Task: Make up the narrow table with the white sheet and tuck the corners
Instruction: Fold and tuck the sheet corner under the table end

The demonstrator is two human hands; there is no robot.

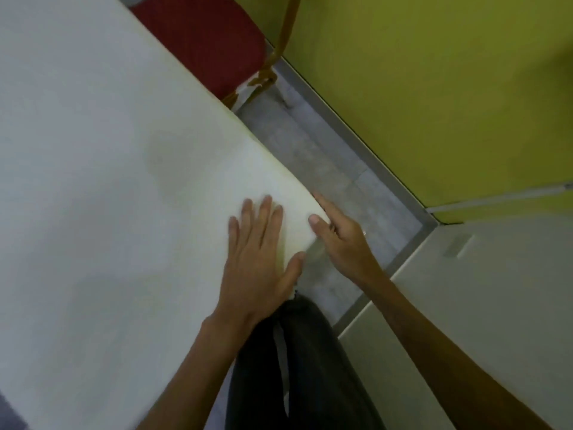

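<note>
Sheet [93,169]: white, being spread over the table top, filling the left of view; near corner lying at the table edge by both hands.
L hand [257,259]: being pressed flat on the sheet near the corner, fingers extended & slightly spread, thumb out along the edge; nothing being gripped.
R hand [336,240]: being held at the sheet corner/side edge, index finger stretched along the edge, thumb resting on top; other fingers curled below, grip cannot be told.
Chair [201,45]: red seat, being seen beyond the far edge.
Floor [325,169]: grey tile.
Wall [434,88]: yellow-green.
</note>
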